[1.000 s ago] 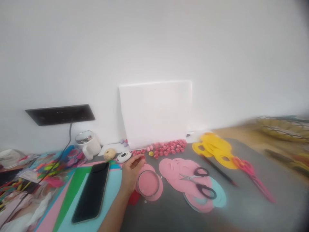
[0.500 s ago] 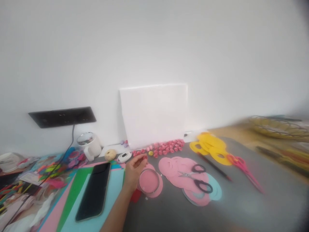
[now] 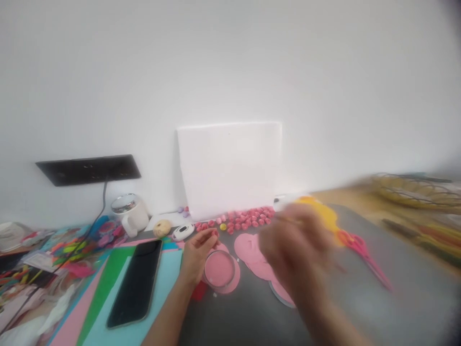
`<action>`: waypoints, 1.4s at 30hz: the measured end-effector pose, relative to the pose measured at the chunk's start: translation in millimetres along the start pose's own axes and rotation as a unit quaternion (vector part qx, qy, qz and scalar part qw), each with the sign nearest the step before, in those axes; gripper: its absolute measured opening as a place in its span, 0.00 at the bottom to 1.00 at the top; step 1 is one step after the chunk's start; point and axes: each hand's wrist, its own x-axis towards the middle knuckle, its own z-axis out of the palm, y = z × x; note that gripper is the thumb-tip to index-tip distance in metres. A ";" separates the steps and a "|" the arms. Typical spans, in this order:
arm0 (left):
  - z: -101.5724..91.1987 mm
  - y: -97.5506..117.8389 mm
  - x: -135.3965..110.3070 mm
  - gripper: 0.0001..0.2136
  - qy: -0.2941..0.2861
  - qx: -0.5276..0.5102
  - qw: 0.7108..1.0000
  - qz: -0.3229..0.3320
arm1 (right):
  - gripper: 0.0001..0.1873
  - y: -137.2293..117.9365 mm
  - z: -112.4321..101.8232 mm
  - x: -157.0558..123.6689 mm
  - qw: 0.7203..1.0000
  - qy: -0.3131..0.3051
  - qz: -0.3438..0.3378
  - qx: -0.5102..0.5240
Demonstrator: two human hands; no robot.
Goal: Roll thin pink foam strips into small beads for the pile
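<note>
My left hand (image 3: 197, 252) is closed in a pinch on a small red rolled-paper rose (image 3: 215, 233), above a pink paper circle (image 3: 236, 277). A round clear disc or lid (image 3: 219, 269) rests on that circle. My right hand (image 3: 297, 240) is raised over the paper pieces and blurred by motion. Its fingers look curled around something thin that I cannot make out. Beneath it lie overlapping pink paper circles (image 3: 252, 254), partly hidden. Several small red and pink rolled roses (image 3: 248, 218) lie in rows behind my hands, with a yellow one (image 3: 223, 227) among them.
A white board (image 3: 230, 168) leans on the wall. At left are a phone (image 3: 136, 283) on coloured paper sheets (image 3: 97, 283), a white mug (image 3: 131, 216) and craft clutter. Pink scissors (image 3: 367, 257) and yellow paper shapes (image 3: 326, 214) lie at right.
My right hand has come into view from below and now covers the black-handled scissors and part of the pink paper. My left hand stays with the red rose; the view has shifted slightly.
</note>
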 end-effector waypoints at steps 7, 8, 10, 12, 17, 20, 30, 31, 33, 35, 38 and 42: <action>1.5 4.8 -1.9 0.16 0.019 -0.022 0.999 -0.040 | 0.08 97.3 34.2 63.7 0.996 -0.069 0.050 0.009; 1.6 4.4 -1.8 0.16 0.018 -0.023 0.998 -0.047 | 0.11 104.5 36.4 56.6 0.996 -0.076 0.053 0.016; 2.4 3.0 -1.7 0.16 0.015 -0.012 0.998 -0.054 | 0.16 110.8 38.6 44.3 0.993 -0.101 0.055 0.032; 4.0 1.2 -1.8 0.15 0.021 0.019 0.998 -0.052 | 0.17 110.3 38.6 38.8 0.992 -0.105 0.050 0.040; 5.8 -1.7 -2.3 0.15 0.017 0.060 0.996 -0.057 | 0.15 106.9 36.1 43.2 0.994 -0.107 0.033 0.008; 4.2 -2.4 -2.6 0.15 0.009 0.061 0.996 -0.060 | 0.12 109.4 36.8 43.3 0.994 -0.106 0.022 -0.013; 3.3 -3.1 -2.0 0.14 -0.002 0.013 0.998 -0.068 | 0.12 116.0 39.2 40.9 0.998 -0.057 0.014 -0.017; 2.7 -3.8 -1.7 0.15 0.001 0.022 0.998 -0.064 | 0.12 116.3 39.7 40.4 0.998 -0.057 0.014 -0.013; 1.1 -5.3 -1.1 0.15 0.005 0.051 0.997 -0.056 | 0.13 116.6 41.1 39.4 0.998 -0.062 0.009 -0.005; -0.2 -6.9 -0.6 0.16 0.005 0.070 0.996 -0.054 | 0.14 116.3 42.1 38.7 0.998 -0.069 0.000 -0.008; -0.5 -8.4 -0.1 0.16 0.006 0.074 0.996 -0.055 | 0.15 114.5 42.4 38.4 0.997 -0.067 -0.010 -0.029; 1.0 -7.9 -0.2 0.16 0.014 0.061 0.997 -0.052 | 0.16 112.4 41.5 38.5 0.997 -0.048 -0.023 -0.049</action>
